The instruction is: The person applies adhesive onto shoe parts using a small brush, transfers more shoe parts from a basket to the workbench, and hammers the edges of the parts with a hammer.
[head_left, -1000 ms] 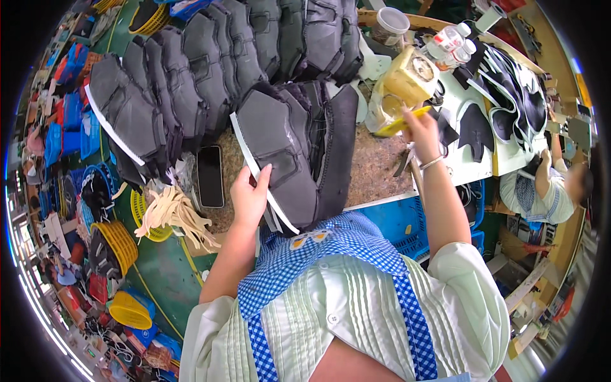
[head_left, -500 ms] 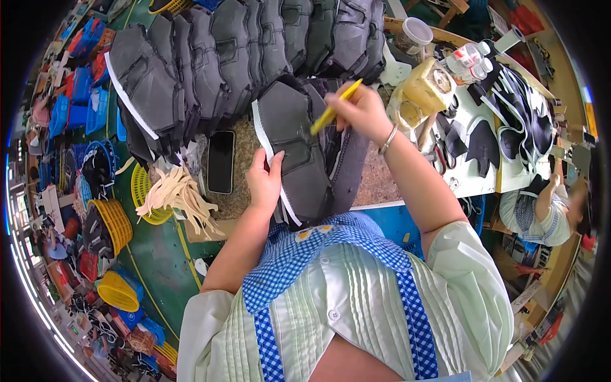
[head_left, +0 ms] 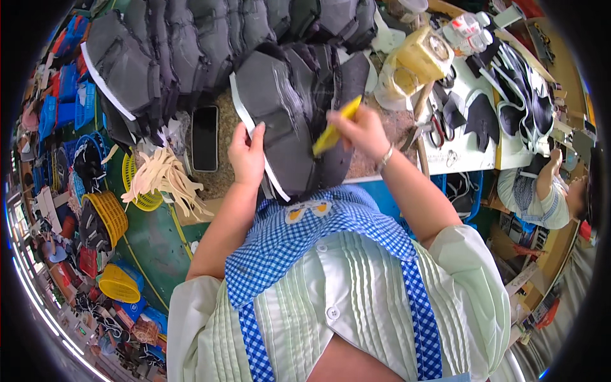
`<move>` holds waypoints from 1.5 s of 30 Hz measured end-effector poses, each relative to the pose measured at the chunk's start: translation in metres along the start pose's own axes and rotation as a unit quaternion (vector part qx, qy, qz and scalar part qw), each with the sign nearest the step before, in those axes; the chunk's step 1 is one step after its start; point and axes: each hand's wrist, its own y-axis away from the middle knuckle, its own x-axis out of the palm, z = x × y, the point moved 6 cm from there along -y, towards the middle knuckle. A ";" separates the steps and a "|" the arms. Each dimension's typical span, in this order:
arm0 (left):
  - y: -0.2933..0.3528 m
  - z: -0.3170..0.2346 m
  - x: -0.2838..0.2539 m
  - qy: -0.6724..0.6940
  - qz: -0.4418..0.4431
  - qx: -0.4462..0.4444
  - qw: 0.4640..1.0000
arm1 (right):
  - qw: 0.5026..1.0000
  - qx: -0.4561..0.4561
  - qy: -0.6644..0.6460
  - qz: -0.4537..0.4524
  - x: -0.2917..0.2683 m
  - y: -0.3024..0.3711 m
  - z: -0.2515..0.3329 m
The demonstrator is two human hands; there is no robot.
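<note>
And here the dark panel (head_left: 277, 137) is pinched at its white border (head_left: 242, 108) by the left hand (head_left: 247, 156), presumably to steady it over the brown table (head_left: 398, 124), close to the apron (head_left: 273, 245). The yellow tool (head_left: 337, 127) is grasped in the right hand (head_left: 364, 135), its tip angled down near the panel's right edge; whether contact is made can't be told. A matte charcoal face is shown, angular, marked by ridges and shiny creases.

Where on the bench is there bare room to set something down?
Small brown patches show between the phone and left hand, and between the right hand and yellowish container. Crowded: the far left, under stacked black pieces.
</note>
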 end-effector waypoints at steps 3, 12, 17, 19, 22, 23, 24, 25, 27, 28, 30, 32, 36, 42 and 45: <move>0.000 -0.004 0.000 -0.031 0.026 -0.004 0.999 | 0.974 -0.150 -0.163 -0.055 0.000 -0.002 0.003; -0.002 -0.005 0.009 0.038 0.023 -0.024 0.999 | 0.969 -0.125 -0.194 -0.091 0.005 -0.005 0.003; -0.005 -0.003 0.005 -0.009 0.022 0.006 1.000 | 0.935 -0.338 0.032 -0.103 0.031 -0.013 0.072; -0.003 0.004 0.002 0.033 0.018 -0.059 0.998 | 0.913 -0.374 0.153 0.055 0.053 0.011 0.076; 0.000 -0.004 0.007 0.063 0.029 -0.074 0.995 | 0.940 -0.307 0.121 0.089 0.045 0.015 0.078; -0.002 -0.003 0.009 0.097 0.036 -0.073 0.992 | 0.932 -0.346 0.108 -0.001 0.034 0.007 0.083; -0.001 -0.001 0.010 0.098 0.032 -0.073 0.992 | 0.915 -0.382 0.094 -0.091 0.025 0.005 0.088; -0.001 0.000 0.010 0.088 0.033 -0.061 0.994 | 0.898 -0.416 0.130 -0.058 0.038 0.012 0.088; -0.004 0.002 0.007 0.074 0.038 -0.073 0.994 | 0.881 -0.419 0.192 0.109 0.069 0.036 0.081; -0.004 0.002 0.005 0.075 0.036 -0.072 0.994 | 0.868 -0.422 0.191 0.179 0.077 0.044 0.076; -0.005 0.005 0.002 0.032 0.046 -0.071 0.996 | 0.908 -0.374 0.163 0.095 0.057 0.033 0.078; -0.007 0.004 0.003 0.048 0.045 -0.074 0.995 | 0.896 -0.407 0.168 -0.063 0.032 0.026 0.079; -0.007 0.000 -0.002 -0.009 0.077 -0.071 0.994 | 0.894 -0.398 0.164 0.122 0.060 0.051 0.064; -0.011 -0.021 -0.016 -0.104 0.054 0.042 0.992 | 0.980 -0.188 0.016 0.059 0.029 0.012 0.047; -0.004 -0.015 -0.017 -0.015 0.155 -0.072 0.985 | 0.973 -0.220 0.071 -0.020 0.002 0.010 0.052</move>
